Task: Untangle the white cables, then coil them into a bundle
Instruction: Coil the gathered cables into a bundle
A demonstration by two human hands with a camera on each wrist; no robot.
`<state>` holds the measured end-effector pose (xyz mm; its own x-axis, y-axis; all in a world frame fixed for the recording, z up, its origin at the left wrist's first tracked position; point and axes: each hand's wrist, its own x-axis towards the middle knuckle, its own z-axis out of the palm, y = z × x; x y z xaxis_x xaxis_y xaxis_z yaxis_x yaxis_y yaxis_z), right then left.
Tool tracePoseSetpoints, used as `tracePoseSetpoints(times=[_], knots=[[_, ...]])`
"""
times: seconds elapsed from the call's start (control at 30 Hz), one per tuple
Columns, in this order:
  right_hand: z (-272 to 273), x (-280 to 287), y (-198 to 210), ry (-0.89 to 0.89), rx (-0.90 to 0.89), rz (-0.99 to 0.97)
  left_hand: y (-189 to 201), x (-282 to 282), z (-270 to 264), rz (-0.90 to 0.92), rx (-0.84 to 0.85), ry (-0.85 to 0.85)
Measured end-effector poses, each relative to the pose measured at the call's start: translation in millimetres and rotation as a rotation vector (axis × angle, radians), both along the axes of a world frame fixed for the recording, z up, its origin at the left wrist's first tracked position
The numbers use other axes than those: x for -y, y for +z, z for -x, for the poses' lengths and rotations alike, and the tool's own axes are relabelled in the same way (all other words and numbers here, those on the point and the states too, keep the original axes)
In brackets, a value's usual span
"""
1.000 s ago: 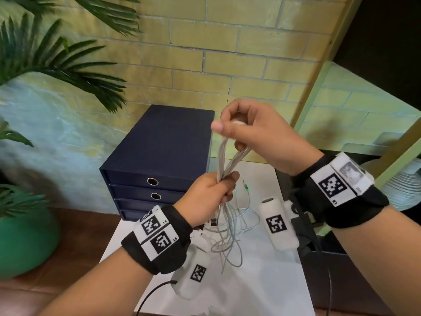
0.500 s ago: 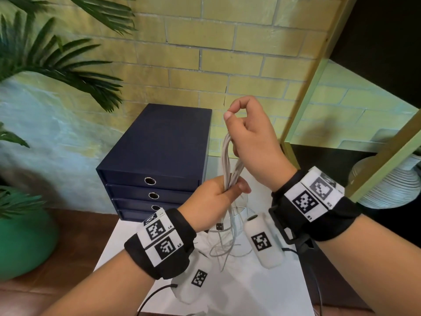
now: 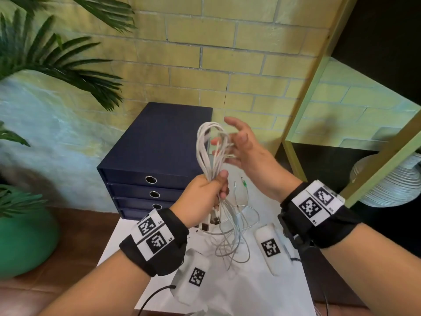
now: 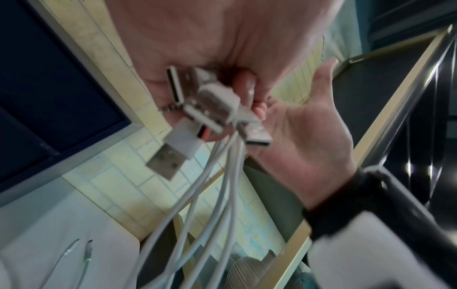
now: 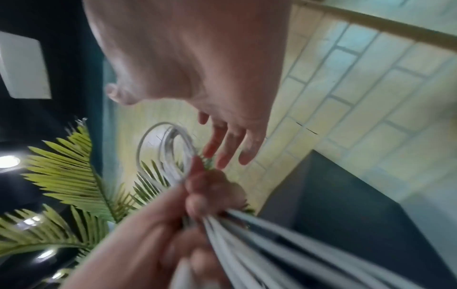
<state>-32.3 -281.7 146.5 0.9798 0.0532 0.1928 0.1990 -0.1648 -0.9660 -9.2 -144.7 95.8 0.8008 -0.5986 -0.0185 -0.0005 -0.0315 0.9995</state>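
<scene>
The left hand [image 3: 206, 197] grips the white cables [image 3: 210, 151] in a fist above the white table [image 3: 262, 290] — a looped bunch standing up out of it, loose ends trailing down to the tabletop — while the right hand [image 3: 245, 144], fingers spread and holding nothing, hovers just beside the loop's top.

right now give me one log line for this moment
left hand: grips white cables in fist, loops standing up | right hand: fingers spread beside loop top | loose ends hang to white table | coil unfinished
</scene>
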Motion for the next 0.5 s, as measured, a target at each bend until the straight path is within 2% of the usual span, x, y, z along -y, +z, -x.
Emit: tracePoseSetpoints(times=[0.1, 0.2, 0.37, 0.5], knots=[[6.2, 3.6, -32.2, 0.158, -0.163, 0.082, 7.0, -2.8, -3.0, 0.06, -0.007, 0.07], [15.6, -0.9, -46.1, 0.343, -0.282, 0.219, 13.7, -3.2, -10.1, 0.127, -0.041, 0.119], [18.2, 5.1, -49.4, 0.249, -0.272, 0.265, 8.1, -6.7, -20.6, 0.042, 0.005, 0.201], [14.1, 7.7, -54.6, 0.141, -0.14, 0.478, 8.0, -5.3, -22.1, 0.079, 0.0, 0.248]])
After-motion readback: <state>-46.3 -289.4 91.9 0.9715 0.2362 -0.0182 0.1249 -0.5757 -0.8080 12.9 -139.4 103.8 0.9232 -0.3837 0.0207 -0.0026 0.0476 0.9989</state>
